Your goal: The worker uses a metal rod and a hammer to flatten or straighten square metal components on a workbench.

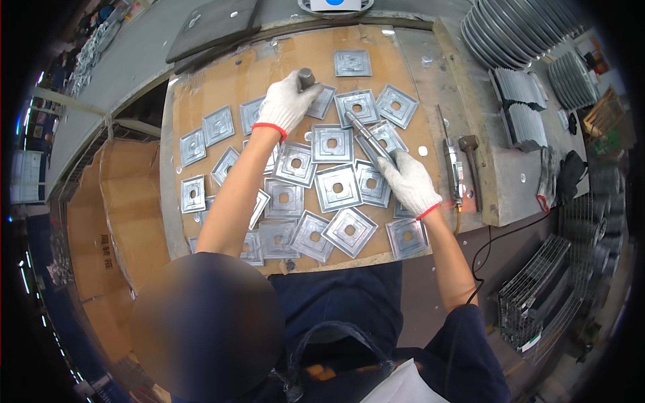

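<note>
Centrally, square metal plates (pixel 322 190) lie scattered, some overlapping, on cardboard (pixel 201 97) covering the counter (pixel 494 185). The gloved left hand (pixel 285 104) grasps a short grey cylinder (pixel 306 76); the gloved right hand (pixel 408 183) grips a silver rod (pixel 366 134) slanting over the plates. Rightward lies a hammer (pixel 469 144).

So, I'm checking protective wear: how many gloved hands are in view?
2: the left hand gripping a grey cylinder, upper left of centre; the right hand gripping a silver rod, right of centre.
</note>
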Action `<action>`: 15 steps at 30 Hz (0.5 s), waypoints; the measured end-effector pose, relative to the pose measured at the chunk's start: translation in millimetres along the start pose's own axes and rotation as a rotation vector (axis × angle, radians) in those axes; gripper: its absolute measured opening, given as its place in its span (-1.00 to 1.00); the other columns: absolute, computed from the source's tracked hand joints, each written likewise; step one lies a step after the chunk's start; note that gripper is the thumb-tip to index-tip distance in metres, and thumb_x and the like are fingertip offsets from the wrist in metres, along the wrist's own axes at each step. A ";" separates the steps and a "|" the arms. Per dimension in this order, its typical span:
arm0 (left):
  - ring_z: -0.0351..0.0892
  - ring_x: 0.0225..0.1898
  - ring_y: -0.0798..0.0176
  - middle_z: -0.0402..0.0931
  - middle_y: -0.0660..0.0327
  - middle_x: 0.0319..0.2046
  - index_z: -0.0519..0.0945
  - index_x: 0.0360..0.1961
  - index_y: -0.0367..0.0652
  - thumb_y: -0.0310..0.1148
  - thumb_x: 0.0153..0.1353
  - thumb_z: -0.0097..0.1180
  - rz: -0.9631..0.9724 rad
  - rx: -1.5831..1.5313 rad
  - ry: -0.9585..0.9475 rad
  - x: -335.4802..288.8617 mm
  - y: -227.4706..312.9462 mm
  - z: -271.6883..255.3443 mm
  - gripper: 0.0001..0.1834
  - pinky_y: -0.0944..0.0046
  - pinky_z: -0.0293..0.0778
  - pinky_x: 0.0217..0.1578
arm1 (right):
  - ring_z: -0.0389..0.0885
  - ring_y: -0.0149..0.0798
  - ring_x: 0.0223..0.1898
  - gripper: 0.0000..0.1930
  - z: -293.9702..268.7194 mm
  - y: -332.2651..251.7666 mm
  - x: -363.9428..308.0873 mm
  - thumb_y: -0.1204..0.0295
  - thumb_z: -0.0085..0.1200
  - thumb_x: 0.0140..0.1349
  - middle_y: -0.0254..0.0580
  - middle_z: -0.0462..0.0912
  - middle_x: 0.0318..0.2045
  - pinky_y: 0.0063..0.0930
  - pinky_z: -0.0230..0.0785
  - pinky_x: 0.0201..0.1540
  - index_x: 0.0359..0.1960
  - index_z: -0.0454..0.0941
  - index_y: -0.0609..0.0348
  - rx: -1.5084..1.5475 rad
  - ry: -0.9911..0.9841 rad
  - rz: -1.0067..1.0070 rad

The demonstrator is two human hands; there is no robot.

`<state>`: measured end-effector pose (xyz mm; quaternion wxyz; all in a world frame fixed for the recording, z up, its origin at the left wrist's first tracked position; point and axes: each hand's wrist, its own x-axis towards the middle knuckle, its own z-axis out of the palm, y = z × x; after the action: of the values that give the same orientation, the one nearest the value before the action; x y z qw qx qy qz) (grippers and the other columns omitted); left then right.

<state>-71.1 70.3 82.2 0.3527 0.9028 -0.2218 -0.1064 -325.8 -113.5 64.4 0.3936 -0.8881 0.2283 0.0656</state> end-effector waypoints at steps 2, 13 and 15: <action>0.82 -0.14 -0.06 0.81 -0.06 -0.20 0.69 0.08 -0.27 0.03 0.37 0.38 0.008 0.006 0.016 3.9 -5.5 4.4 -0.45 0.08 0.66 -0.03 | 0.71 0.42 -0.07 -0.46 2.8 -2.1 6.1 -0.07 0.05 0.55 0.35 0.74 -0.21 0.17 0.51 -0.01 0.00 0.61 0.28 0.017 0.050 -0.061; 0.75 0.07 -0.29 0.77 -0.19 -0.03 0.67 0.16 -0.20 0.09 0.42 0.27 -0.021 0.082 -0.005 4.5 -15.2 10.0 -0.43 -0.11 0.64 0.12 | 0.77 0.18 -0.34 -0.72 -43.0 -157.8 33.2 0.20 0.22 0.55 0.14 0.72 -0.38 0.00 0.59 -0.28 0.03 0.59 0.14 0.252 0.469 -0.517; 0.74 0.08 -0.29 0.77 -0.20 -0.03 0.67 0.16 -0.21 0.09 0.43 0.26 -0.019 0.085 0.007 2.1 -9.5 7.4 -0.43 -0.12 0.63 0.13 | 0.78 0.26 -0.29 -0.64 -39.0 -161.4 44.8 0.10 0.14 0.58 0.22 0.74 -0.36 0.08 0.62 -0.20 0.00 0.59 0.19 0.176 0.454 -0.551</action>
<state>-68.7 71.1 70.3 0.3138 0.9194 -0.2164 -0.0972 -214.6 -63.2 185.7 0.4105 -0.8711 0.0670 -0.2611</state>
